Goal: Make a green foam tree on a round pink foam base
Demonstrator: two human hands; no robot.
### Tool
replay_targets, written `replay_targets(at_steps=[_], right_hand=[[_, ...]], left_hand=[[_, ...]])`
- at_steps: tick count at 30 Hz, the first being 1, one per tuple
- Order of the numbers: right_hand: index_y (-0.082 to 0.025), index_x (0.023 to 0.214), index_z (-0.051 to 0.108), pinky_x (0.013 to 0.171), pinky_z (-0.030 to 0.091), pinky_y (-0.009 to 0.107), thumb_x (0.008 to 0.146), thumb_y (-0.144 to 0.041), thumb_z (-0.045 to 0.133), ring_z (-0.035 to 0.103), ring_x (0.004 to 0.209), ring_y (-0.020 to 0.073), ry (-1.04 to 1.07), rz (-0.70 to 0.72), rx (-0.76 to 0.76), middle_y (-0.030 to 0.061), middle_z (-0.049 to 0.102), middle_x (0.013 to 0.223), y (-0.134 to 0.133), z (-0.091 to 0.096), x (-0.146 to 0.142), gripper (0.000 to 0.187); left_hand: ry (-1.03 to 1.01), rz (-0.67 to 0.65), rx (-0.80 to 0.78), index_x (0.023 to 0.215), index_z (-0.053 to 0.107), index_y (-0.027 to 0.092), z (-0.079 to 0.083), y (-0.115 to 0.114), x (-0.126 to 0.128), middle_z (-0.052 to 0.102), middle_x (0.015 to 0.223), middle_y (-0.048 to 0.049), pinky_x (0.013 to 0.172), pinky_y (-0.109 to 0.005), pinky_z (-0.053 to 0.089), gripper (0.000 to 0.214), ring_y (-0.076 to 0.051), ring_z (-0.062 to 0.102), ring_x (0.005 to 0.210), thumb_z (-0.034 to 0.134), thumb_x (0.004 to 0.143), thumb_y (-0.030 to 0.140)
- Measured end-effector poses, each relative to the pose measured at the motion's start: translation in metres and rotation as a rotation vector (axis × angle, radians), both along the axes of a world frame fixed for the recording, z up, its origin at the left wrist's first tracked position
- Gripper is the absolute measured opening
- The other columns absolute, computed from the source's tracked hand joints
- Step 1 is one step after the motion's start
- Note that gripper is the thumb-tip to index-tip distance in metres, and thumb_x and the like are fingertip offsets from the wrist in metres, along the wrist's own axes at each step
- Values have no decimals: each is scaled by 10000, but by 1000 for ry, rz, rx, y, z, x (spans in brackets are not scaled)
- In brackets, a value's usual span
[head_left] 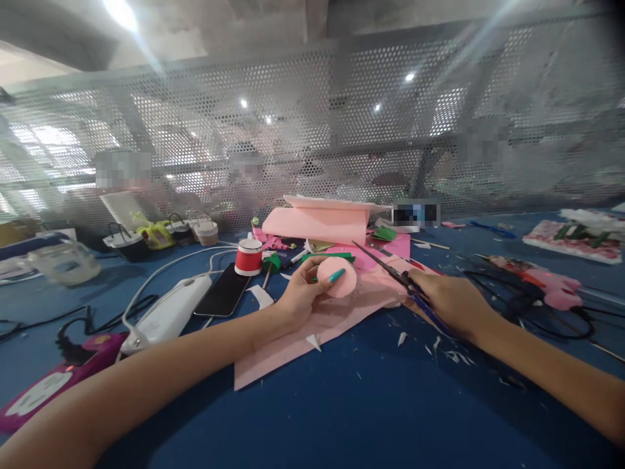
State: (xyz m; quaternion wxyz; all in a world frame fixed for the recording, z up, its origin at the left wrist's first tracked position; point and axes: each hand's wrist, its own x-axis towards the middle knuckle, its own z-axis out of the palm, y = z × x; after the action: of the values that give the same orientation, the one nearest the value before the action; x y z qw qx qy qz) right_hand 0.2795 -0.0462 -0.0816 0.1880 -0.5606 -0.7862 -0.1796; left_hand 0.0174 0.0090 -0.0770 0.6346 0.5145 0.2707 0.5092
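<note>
- Left hand (303, 291): thumb and fingers pinched on the pink disc; thumbnail painted turquoise, lying across the disc's face.
- Pink disc (346, 286): round, thin; held up in the left hand, above the pale pink sheet, left of the scissors.
- Right hand (446, 299): closed around the handles of the scissors.
- Scissors (385, 266): dark blades, dark blue handles; blades angled up and leftward, tips beyond the disc and apart from it. Spread of blades: cannot be told.
- Pale pink sheet (288, 358): flat on the table, beneath both hands, one corner toward the wearer; a white scrap (314, 341) at its near edge.
- Folded pink sheet (317, 225): bulky, behind the hands.
- Bright pink sheet (399, 245): behind the scissors, partly covered.
- Red-and-white cylinder (249, 262): upright, at the far end of the smartphone.
- Smartphone (222, 294): black screen upward, left of the left hand.
- White power strip (170, 309): just left of the smartphone, cable attached.
- Magenta casing (29, 407): white panel, black plug at its far end; partly behind the left forearm.
- Clear jar (66, 264): far left.
- Pink glue gun (559, 290): right of the right hand, black cord nearby.
- Table (342, 423): dark blue, scattered with white offcuts.
- Perforated screen (303, 117): grey, upright, across the background.
</note>
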Motion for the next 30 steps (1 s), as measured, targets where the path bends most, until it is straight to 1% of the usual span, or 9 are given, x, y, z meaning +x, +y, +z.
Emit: replay_targets(at_steps=[4,8,10,12,14,17,20,24,30], right_hand=[[-178,865,532,475,298,272,874,-482,363,651,612,231,-10,94,-49,83,681,704,0,2,-1,349],[-173,888,548,493,318,277,868,-510,384,660,657,240,-72,133,-128,88,687,736,-1,3,-3,375],[-169,919,553,500,325,279,868,-526,384,666,686,248,-89,114,-145,90,693,761,-1,3,-4,399],[-174,918,554,498,321,278,864,-538,386,667,687,249,-94,85,-148,86,695,765,-1,3,-4,404],[-184,895,550,491,315,274,862,-534,390,664,672,245,-74,60,-134,78,695,760,-1,3,-3,386],[-192,891,539,494,327,266,868,-498,384,659,665,233,-4,41,-84,76,694,764,0,2,0,343],[-192,867,529,494,332,262,873,-463,365,652,645,230,25,35,-34,77,675,709,3,-1,4,317],[-194,839,524,496,324,266,870,-473,373,648,644,232,16,42,6,78,676,714,4,-4,5,319],[-171,902,558,507,332,288,865,-507,378,648,690,241,-55,101,21,100,693,796,1,0,0,383]], left_hand=[[-8,-10,-40,924,575,192,1,-1,0,647,963,-34,684,-301,547,454,-192,635,859,819,543,153],[-52,-152,-49,1125,529,271,3,-2,0,632,1109,-27,799,-307,528,652,-204,617,1008,786,557,81],[-28,-182,-38,1125,540,264,3,-3,0,633,1098,-32,798,-295,519,612,-193,617,995,779,582,112],[60,-150,32,1038,574,224,3,-3,1,641,1024,-39,753,-285,515,433,-176,624,920,757,646,201],[214,-107,162,970,587,195,2,-5,1,646,956,-43,725,-286,506,309,-168,619,866,720,698,256],[463,-76,343,1011,597,190,3,-8,1,653,952,-50,724,-304,508,355,-181,614,862,717,678,207],[586,-12,398,1060,608,198,4,-10,0,650,991,-59,749,-343,529,436,-212,615,905,719,640,161],[473,94,320,1023,591,192,6,-10,-1,634,1016,-69,717,-366,561,407,-228,632,905,733,641,202],[220,69,186,948,511,201,7,-10,0,666,975,-76,641,-366,581,480,-253,669,861,808,574,248]])
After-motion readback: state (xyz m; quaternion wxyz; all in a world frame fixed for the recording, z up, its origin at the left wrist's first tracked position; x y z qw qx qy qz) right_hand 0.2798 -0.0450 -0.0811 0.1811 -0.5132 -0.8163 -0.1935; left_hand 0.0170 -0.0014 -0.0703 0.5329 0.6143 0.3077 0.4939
